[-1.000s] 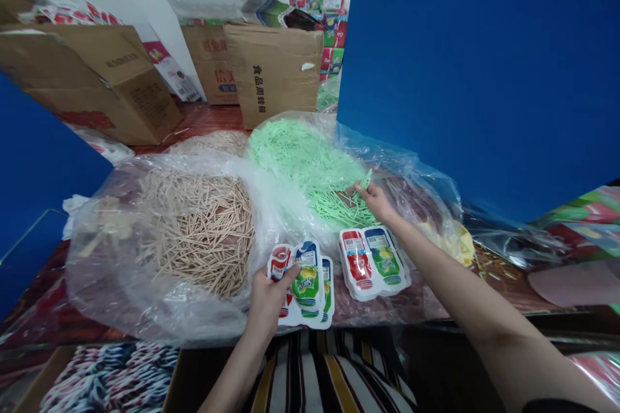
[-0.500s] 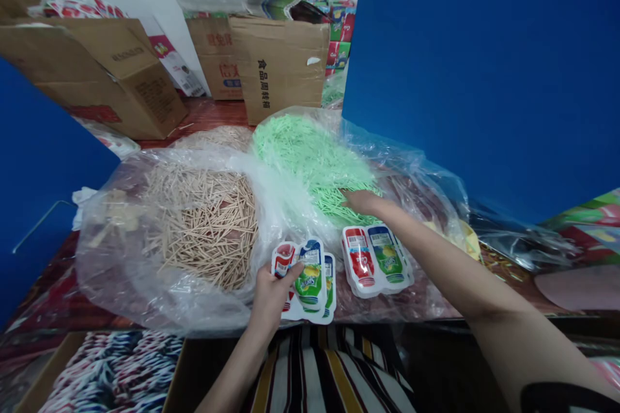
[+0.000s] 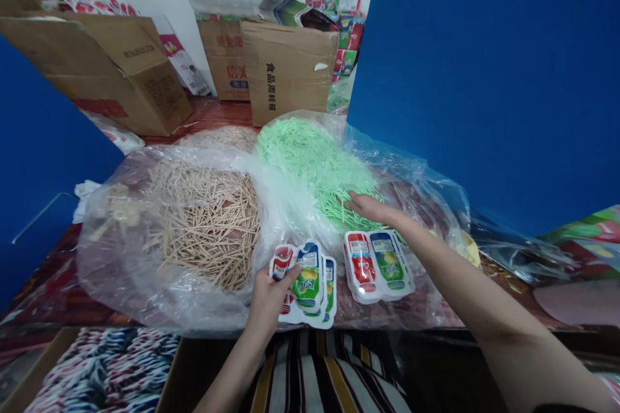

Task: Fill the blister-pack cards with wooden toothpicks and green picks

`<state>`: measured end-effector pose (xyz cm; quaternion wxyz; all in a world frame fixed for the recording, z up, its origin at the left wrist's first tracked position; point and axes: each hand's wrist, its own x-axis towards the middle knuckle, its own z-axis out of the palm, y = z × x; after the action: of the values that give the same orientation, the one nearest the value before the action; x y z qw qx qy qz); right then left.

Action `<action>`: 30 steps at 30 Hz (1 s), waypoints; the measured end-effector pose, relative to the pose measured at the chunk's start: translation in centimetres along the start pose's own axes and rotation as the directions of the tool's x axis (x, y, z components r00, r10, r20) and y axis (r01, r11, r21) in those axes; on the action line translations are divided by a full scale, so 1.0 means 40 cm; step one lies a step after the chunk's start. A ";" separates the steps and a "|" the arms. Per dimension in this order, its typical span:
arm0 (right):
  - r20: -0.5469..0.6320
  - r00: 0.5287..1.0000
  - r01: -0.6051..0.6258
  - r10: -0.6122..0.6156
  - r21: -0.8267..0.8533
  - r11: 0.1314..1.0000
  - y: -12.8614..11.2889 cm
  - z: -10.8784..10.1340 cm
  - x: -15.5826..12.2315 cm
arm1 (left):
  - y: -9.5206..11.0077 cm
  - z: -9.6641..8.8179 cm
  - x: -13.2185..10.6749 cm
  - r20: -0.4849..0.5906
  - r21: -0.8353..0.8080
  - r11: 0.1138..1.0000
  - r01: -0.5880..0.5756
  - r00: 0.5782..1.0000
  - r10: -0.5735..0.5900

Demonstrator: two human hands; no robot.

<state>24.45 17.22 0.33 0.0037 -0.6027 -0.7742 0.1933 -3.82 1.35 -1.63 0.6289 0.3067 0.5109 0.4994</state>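
Observation:
My left hand (image 3: 271,287) grips a few flat white-edged packs (image 3: 310,281) printed with a red Cola bottle and a green Sprite bottle, fanned over each other near the table's front edge. My right hand (image 3: 369,205) lies over the near end of a heap of thin green sticks (image 3: 310,155), its fingertips among them and slightly apart; no stick clearly shows in its grasp. Just below that hand sits a stack of the same Cola and Sprite packs (image 3: 380,266). Left of the green heap, pale brown sticks (image 3: 213,226) are spread on clear plastic.
Clear plastic bags (image 3: 121,271) cover much of the dark red table. Cardboard boxes (image 3: 290,77) stand at the back, with red and green cartons (image 3: 346,35) behind. Blue panels (image 3: 475,77) wall both sides. A box of striped packs (image 3: 106,371) sits below, front left.
The view has shifted slightly. My right hand stays at the green sticks, its fingers a little more spread and raised. My left hand still holds the packs, fanned slightly wider.

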 end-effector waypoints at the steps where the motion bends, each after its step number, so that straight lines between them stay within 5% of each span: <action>1: -0.036 0.999 0.023 -0.022 0.043 0.999 0.005 0.000 -0.010 | 0.001 0.002 -0.001 -0.003 -0.001 1.000 0.009 1.000 -0.009; 7: -0.226 0.970 0.152 -0.087 0.289 0.945 0.038 0.017 -0.047 | 0.007 0.018 -0.003 -0.031 0.010 0.999 0.039 0.999 -0.039; 18: -0.212 0.976 0.171 -0.040 0.644 0.745 0.057 0.012 -0.042 | -0.010 0.013 0.007 -0.031 0.007 0.998 0.060 0.998 -0.060; 22: -0.291 0.957 0.230 0.000 0.754 0.615 0.051 0.011 -0.033 | -0.011 0.013 0.006 -0.037 0.000 0.998 0.059 0.998 -0.059; 30: -0.304 0.948 0.226 0.096 0.853 0.470 0.056 0.042 0.015 | -0.004 0.021 -0.006 -0.042 0.008 0.999 0.051 0.998 -0.051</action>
<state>25.97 17.72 -2.06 0.4415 -0.5065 -0.5759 0.4658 -2.98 1.18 -1.45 0.6292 0.2859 0.5339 0.4872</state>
